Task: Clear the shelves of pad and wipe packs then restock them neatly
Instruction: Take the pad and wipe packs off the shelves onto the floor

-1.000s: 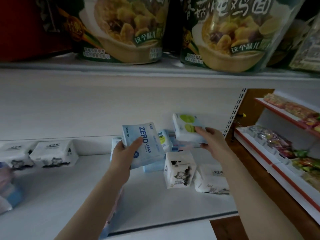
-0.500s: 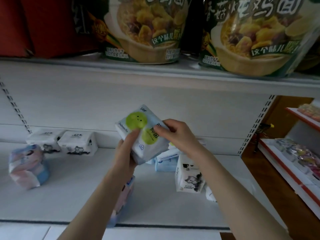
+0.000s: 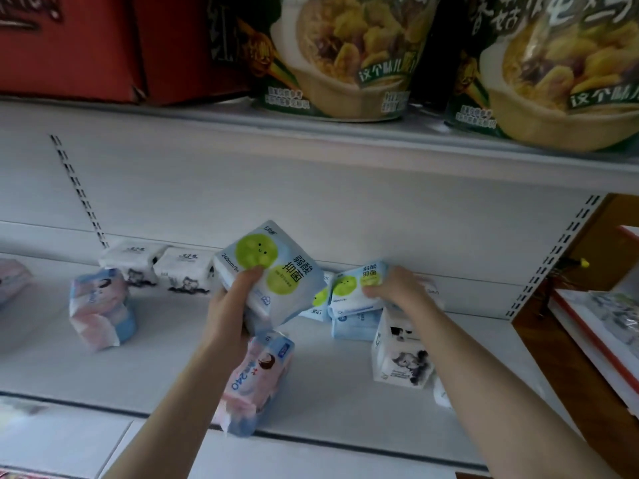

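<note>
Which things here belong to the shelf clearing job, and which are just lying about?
Job: green-dot pack in left hand; second green-dot pack in right hand; pink 240 pack; cat-print packs; pink-and-blue pack.
Lying about: noodle bags, red box, both on the upper shelf.

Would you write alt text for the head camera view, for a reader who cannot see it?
A person's left hand holds a green-dotted pad pack over a white shelf, while the right hand grips a matching pack near the back wall. Pink packs and cat-printed packs are scattered around; noodle bags sit above.
</note>
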Demonstrator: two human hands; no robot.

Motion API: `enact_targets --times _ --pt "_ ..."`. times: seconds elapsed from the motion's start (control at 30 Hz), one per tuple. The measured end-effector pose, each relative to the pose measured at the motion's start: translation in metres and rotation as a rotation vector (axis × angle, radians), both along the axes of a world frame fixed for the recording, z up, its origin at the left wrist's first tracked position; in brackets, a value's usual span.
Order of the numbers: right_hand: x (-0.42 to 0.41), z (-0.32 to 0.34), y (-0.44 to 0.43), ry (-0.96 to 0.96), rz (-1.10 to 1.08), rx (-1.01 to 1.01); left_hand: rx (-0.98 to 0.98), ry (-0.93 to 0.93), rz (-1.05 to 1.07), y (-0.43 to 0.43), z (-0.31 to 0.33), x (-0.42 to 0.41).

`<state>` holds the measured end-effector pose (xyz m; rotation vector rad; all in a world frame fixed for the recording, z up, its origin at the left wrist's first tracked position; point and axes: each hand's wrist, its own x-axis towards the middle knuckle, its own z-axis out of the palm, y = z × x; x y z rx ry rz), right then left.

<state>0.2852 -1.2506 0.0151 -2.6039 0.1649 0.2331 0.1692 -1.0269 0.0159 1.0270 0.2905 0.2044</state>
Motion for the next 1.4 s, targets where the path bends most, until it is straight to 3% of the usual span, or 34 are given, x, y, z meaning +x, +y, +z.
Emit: enact_targets --times 0.2,0.37,0.47,0.63,0.73,0.83,0.97,1.03,1.1,1.13,1.3,1.4 --pt "0.004 -0.002 0.004 0.006 -0.074 0.292 0.005 0.016 0.037 0.02 -0.003 -0.001" --pt "0.007 0.004 0.003 -0.285 -0.156 0.518 0.028 0.005 0.058 0.028 -0.004 0.001" --pt "0.003 0.013 0.006 -0.338 -0.044 0.341 0.037 -0.015 0.06 0.035 -0.006 0.002" --pt "-0.003 0.003 0.037 -0.03 0.138 0.008 0.045 -0.022 0.065 0.04 -0.007 0.004" --pt "-0.005 -0.015 0.056 0.074 0.105 0.012 0.058 -0.039 0.062 0.045 -0.01 0.001" --pt "-0.006 -0.027 0.063 0.031 0.047 0.07 0.072 -0.036 0.041 0.052 -0.014 -0.001" --pt "-0.01 -0.003 0.057 -0.206 -0.025 0.283 0.067 -0.015 0.031 0.062 -0.019 -0.002" --pt "-0.017 0.021 0.054 -0.233 -0.11 0.679 0.062 -0.005 0.033 0.063 -0.02 -0.002" --pt "-0.028 0.042 0.059 -0.126 -0.117 1.099 0.052 0.009 0.014 0.061 -0.022 0.0" --pt "-0.033 0.047 0.066 -0.077 -0.095 1.203 0.04 0.004 -0.001 0.059 -0.022 0.001" --pt "-0.061 0.044 0.127 -0.161 -0.084 1.206 0.029 -0.19 -0.131 0.045 -0.015 0.003" --pt "-0.077 0.037 0.153 -0.168 -0.045 1.241 0.041 -0.252 -0.1 0.046 -0.011 0.002"
